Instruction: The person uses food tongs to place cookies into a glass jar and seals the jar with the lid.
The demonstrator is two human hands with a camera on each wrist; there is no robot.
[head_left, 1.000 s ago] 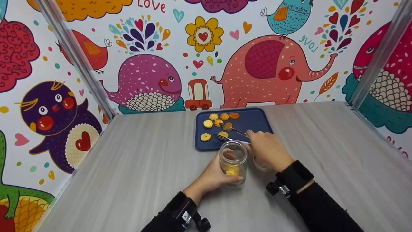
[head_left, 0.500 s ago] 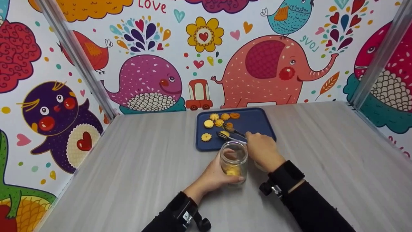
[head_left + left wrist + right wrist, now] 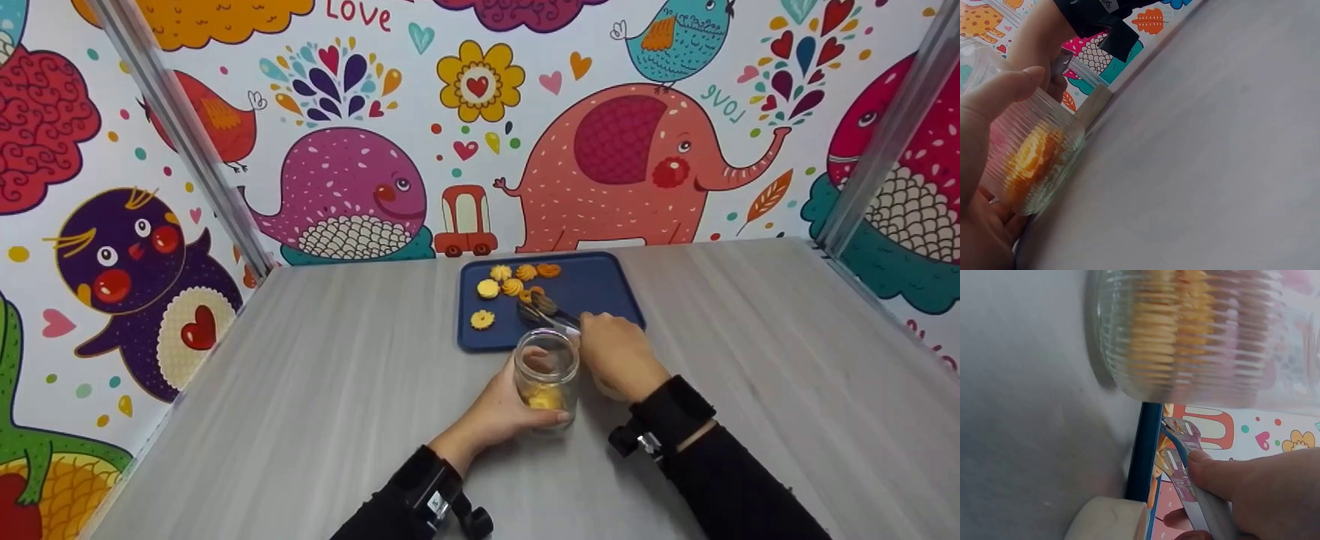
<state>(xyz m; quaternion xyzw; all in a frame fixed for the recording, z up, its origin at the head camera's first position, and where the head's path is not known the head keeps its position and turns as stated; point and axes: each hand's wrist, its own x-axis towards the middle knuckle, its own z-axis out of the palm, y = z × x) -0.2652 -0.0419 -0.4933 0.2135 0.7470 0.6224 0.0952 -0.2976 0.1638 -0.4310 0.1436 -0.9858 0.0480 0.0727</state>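
Note:
My left hand [image 3: 491, 409] grips a ribbed glass jar [image 3: 561, 382] with its thumb across the front. The jar's mouth is uncovered, and yellow cookies [image 3: 1034, 157] lie at its bottom. In my right hand [image 3: 621, 352] is a pair of metal tongs [image 3: 1185, 481], reaching past the jar over the blue tray [image 3: 596, 289]. The tong tips are close together at the tray's middle and hide the cookie under them; whether they pinch it, I cannot tell. Several other cookies, including a ring-shaped cookie [image 3: 482, 320], lie on the tray's left part.
Low in the right wrist view, a pale rounded object [image 3: 1109, 520] lies on the table beside the tray's edge. The grey table [image 3: 337, 375] extends around the tray up to a wall [image 3: 360, 180] printed with cartoon animals.
The tong tips have come together over a cookie near the tray's middle, which is now hidden. My right hand has shifted slightly; my left hand and the jar have stayed put.

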